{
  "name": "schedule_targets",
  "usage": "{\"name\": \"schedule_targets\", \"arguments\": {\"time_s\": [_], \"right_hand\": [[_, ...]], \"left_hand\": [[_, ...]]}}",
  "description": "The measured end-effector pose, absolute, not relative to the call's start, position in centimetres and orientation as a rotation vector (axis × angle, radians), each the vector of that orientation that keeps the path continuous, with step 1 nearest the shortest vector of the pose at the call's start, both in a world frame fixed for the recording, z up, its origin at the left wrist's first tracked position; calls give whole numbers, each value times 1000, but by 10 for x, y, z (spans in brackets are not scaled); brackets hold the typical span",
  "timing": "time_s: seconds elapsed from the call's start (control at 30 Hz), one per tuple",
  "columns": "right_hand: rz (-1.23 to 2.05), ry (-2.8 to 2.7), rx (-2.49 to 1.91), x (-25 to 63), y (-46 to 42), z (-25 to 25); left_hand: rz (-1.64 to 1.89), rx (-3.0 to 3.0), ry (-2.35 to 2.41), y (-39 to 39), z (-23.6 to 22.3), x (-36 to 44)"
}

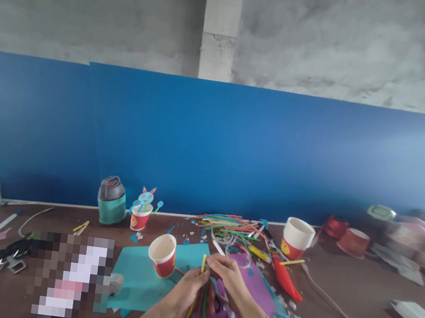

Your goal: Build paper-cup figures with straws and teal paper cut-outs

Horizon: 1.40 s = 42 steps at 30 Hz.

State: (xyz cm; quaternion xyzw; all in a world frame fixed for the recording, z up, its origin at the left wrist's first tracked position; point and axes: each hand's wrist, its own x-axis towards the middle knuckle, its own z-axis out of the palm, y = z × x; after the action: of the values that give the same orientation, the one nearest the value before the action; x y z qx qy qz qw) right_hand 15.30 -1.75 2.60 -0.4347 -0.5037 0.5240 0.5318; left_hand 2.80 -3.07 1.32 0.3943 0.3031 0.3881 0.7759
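Note:
My left hand [187, 291] grips a thin yellow strip [204, 262], perhaps a straw, which stands up between my fingers and runs down below them. A green strip [205, 313] hangs from the same place. My right hand [226, 272] pinches near the upper end of the yellow strip; its fingertips almost meet the left ones. Under the hands lie purple paper [246, 279] and teal paper [136, 273]. A red and white paper cup [163, 264] stands upright on the teal sheet, left of my hands. Dark scissors partly show beneath my hands.
Behind the hands lies a pile of coloured strips [233, 226] with a yellow cutter [260, 253]. A cup with a blue paper cat [140, 218], a teal flask [111, 206], stacked cups [296, 239] and a red pouch-like item [286, 279] surround it. A cable [338, 303] crosses the right side.

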Motion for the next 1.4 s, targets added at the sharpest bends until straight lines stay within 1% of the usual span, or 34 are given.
{"name": "schedule_targets", "arguments": {"time_s": [0.33, 0.77, 0.97, 1.1, 1.27, 1.4], "right_hand": [[1374, -1118, -996, 150, -22, 31], [1290, -1166, -1044, 149, -20, 31], [1323, -1150, -1052, 150, -21, 28], [1330, -1156, -1125, 152, -22, 27], [1405, -985, -1192, 155, -18, 22], [1456, -965, -1172, 154, -16, 19]], "left_hand": [[730, 809, 549, -30, 11, 23], [747, 852, 497, -28, 6, 23], [721, 866, 465, -28, 3, 22], [701, 853, 485, -30, 7, 22], [665, 746, 483, -30, 20, 20], [753, 748, 485, -30, 19, 23]]}}
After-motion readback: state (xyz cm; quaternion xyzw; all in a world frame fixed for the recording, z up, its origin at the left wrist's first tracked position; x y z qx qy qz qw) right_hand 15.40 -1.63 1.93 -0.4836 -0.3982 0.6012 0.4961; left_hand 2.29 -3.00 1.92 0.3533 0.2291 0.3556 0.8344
